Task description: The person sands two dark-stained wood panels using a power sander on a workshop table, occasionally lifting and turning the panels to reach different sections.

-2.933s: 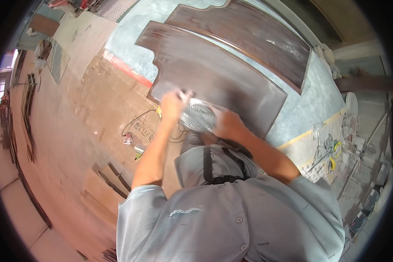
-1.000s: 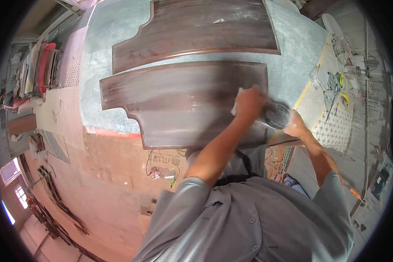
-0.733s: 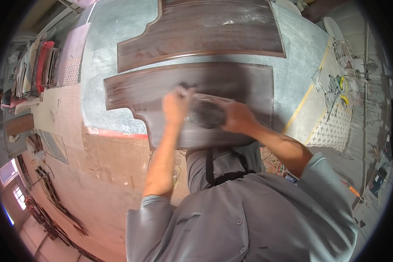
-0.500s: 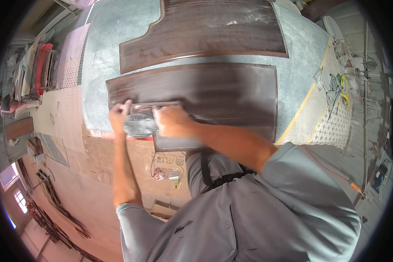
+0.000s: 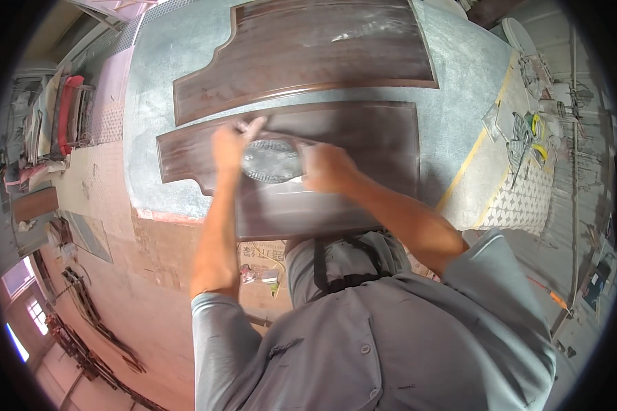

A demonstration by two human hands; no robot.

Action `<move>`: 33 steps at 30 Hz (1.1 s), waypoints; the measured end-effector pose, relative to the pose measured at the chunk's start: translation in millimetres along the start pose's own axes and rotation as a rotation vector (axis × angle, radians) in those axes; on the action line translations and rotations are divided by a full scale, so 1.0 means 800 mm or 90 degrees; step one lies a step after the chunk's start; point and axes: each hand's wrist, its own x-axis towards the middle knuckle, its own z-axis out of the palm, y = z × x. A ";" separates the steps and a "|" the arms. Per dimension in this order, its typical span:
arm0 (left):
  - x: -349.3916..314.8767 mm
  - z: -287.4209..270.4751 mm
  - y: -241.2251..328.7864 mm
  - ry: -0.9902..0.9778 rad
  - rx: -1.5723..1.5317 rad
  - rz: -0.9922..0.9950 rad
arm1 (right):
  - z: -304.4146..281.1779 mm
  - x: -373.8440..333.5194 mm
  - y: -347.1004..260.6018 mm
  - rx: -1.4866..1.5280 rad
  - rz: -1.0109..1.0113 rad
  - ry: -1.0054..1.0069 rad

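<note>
A dark brown wooden panel (image 5: 377,151) with a raised border and a stepped cutout lies flat on a grey-blue table. Over its middle is a grey, oval tool with a ridged rim (image 5: 273,162), whose kind I cannot make out. My left hand (image 5: 227,145) grips its left side, fingers curled at the far edge. The right side is held by my right hand (image 5: 325,166), which is closed and slightly blurred. My hands hide the tool's ends, and motion smears its far edge.
Beyond lies a second dark brown panel (image 5: 315,51) of similar shape, with a narrow gap between the two. The grey-blue table (image 5: 161,185) extends left and right. Yellow-handled tools (image 5: 536,137) rest at the right. Cardboard and small items (image 5: 271,277) lie below the near edge.
Both hands and the oval tool have moved right and away from me, from the panel's cutout to its middle. The view has shifted slightly, too.
</note>
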 end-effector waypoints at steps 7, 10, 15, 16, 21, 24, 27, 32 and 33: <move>-0.047 0.185 0.201 -0.144 0.003 0.058 | -0.094 -0.152 0.200 0.142 0.149 0.026; -0.091 0.239 0.254 -0.145 -0.102 0.093 | -0.123 -0.191 0.256 -0.014 0.146 0.049; -0.125 0.233 0.253 -0.104 -0.177 0.032 | -0.141 -0.188 0.256 -0.094 0.220 -0.033; -0.118 0.217 0.230 -0.102 -0.176 -0.004 | -0.134 -0.168 0.240 -0.153 0.206 -0.056; -0.065 0.093 0.071 0.027 -0.157 -0.038 | -0.070 -0.034 0.094 0.004 -0.060 -0.043; -0.038 0.004 -0.029 0.081 -0.138 -0.046 | -0.037 0.043 -0.013 -0.021 -0.142 -0.056; -0.016 -0.079 -0.121 0.133 -0.202 -0.097 | 0.003 0.116 -0.101 -0.037 -0.059 -0.206; 0.021 -0.176 -0.239 0.172 -0.231 -0.170 | 0.077 0.203 -0.202 -0.075 -0.174 -0.104; 0.024 -0.189 -0.256 0.159 -0.212 -0.183 | 0.088 0.208 -0.212 -0.061 -0.178 -0.104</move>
